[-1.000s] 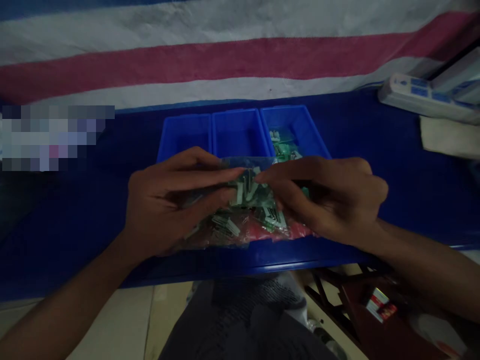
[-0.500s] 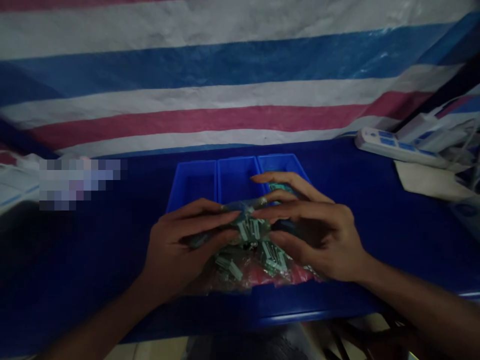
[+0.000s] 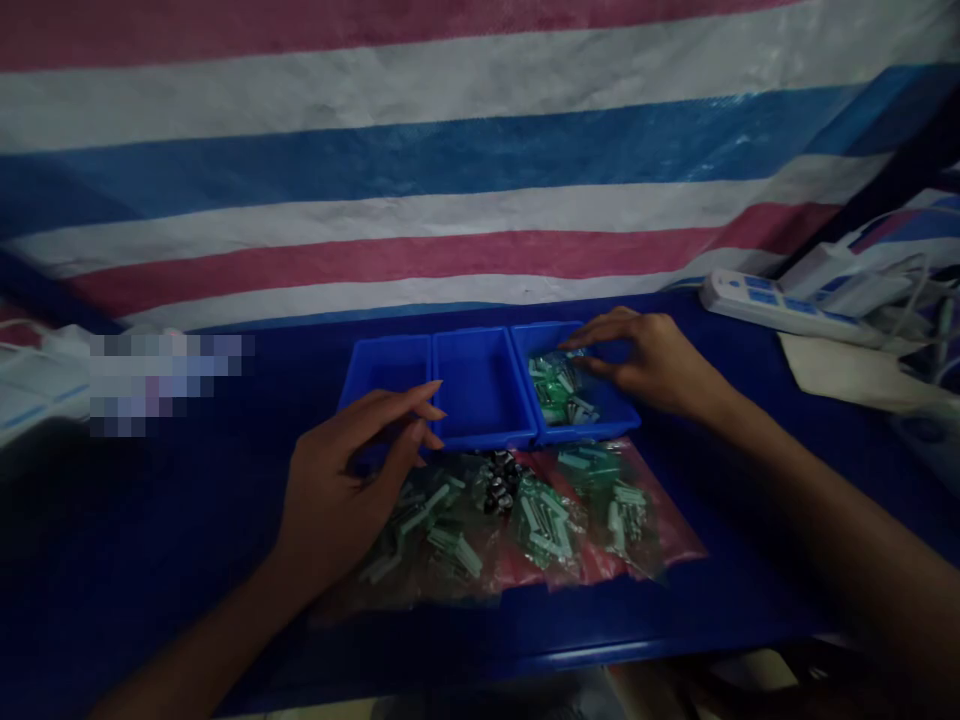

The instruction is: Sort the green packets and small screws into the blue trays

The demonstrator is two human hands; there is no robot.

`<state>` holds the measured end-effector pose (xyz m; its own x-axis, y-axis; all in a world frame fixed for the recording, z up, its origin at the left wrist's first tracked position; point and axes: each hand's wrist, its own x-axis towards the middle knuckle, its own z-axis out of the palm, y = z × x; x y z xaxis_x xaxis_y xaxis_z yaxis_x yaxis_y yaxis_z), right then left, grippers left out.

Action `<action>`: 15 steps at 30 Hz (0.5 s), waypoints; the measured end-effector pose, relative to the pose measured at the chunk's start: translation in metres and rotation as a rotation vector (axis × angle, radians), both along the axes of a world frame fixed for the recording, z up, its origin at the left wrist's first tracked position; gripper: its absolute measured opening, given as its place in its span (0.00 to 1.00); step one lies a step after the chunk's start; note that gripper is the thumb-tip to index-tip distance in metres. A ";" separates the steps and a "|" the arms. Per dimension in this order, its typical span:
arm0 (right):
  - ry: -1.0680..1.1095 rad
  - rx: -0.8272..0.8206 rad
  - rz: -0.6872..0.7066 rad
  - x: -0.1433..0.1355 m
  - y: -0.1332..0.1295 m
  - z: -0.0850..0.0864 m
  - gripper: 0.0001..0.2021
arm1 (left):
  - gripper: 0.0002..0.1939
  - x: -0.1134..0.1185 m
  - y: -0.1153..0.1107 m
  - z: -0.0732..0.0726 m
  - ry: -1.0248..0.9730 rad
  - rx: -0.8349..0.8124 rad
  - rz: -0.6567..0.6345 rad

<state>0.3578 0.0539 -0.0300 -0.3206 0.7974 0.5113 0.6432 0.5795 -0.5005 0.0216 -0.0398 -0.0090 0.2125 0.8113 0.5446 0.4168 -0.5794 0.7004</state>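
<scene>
My right hand reaches over the right blue bin, thumb and fingers apart. Its fingertips are close to small clear bags of pale strips and green pieces inside; whether they touch is unclear. My left hand hovers at the front of the left blue bin, fingers stretched out and holding nothing. It hides part of that bin. Between the side bins stands the middle blue bin, with a bare bottom. Before the bins lie several clear bags with pale strips and a cluster of small black pieces.
Pink plastic lies beneath the bags on the dark blue table. A white power strip with plugs and cables is at the right, beside a beige sheet. Behind hangs a striped tarp. White items lie left.
My hands have parted from the clear bag they held together. The right went up and right to the right bin, where bags now show. The left stays near the left bin, empty.
</scene>
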 end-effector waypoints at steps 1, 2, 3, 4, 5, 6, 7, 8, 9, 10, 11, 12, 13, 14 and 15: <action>-0.045 0.045 0.000 0.000 0.001 -0.003 0.09 | 0.16 0.000 0.000 0.000 -0.003 -0.001 0.003; -0.100 0.098 -0.001 -0.001 0.002 -0.007 0.08 | 0.16 0.000 0.000 0.000 0.000 -0.004 0.004; -0.155 0.152 0.004 -0.001 0.003 -0.010 0.07 | 0.15 0.001 0.000 0.000 0.006 -0.005 0.008; -0.201 0.202 0.015 0.000 0.002 -0.012 0.06 | 0.15 0.001 0.000 0.000 0.015 -0.005 0.012; -0.234 0.238 0.025 0.000 0.001 -0.012 0.06 | 0.14 0.001 -0.001 0.000 0.023 -0.002 0.016; -0.260 0.264 0.029 -0.001 -0.002 -0.011 0.07 | 0.14 0.000 -0.001 0.001 0.031 0.002 0.020; -0.280 0.284 0.021 -0.002 -0.006 -0.008 0.09 | 0.14 0.000 -0.001 0.002 0.042 0.014 0.024; -0.293 0.296 0.018 -0.005 -0.011 -0.003 0.11 | 0.13 0.000 0.000 0.003 0.061 0.032 0.030; -0.294 0.297 0.032 -0.008 -0.018 0.004 0.13 | 0.12 -0.001 0.000 0.005 0.094 0.055 0.040; -0.282 0.292 0.067 -0.012 -0.026 0.011 0.14 | 0.11 -0.001 0.002 0.006 0.141 0.086 0.050; -0.244 0.277 0.182 -0.017 -0.035 0.019 0.14 | 0.11 -0.002 0.003 0.006 0.199 0.125 0.051; -0.185 0.238 0.327 -0.023 -0.045 0.026 0.14 | 0.10 -0.003 0.005 0.007 0.266 0.168 0.038; -0.137 0.171 0.445 -0.029 -0.055 0.032 0.14 | 0.10 -0.004 0.007 0.006 0.333 0.214 0.008; -0.108 0.126 0.546 -0.034 -0.064 0.037 0.13 | 0.10 -0.005 0.009 0.005 0.396 0.253 -0.035; -0.134 0.085 0.609 -0.040 -0.073 0.040 0.12 | 0.09 -0.006 0.011 0.003 0.448 0.287 -0.086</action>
<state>0.3182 -0.0191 0.0101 -0.7702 0.4100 0.4885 0.2393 0.8958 -0.3746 0.0157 -0.0284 -0.0063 0.5343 0.6129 0.5821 0.5813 -0.7664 0.2734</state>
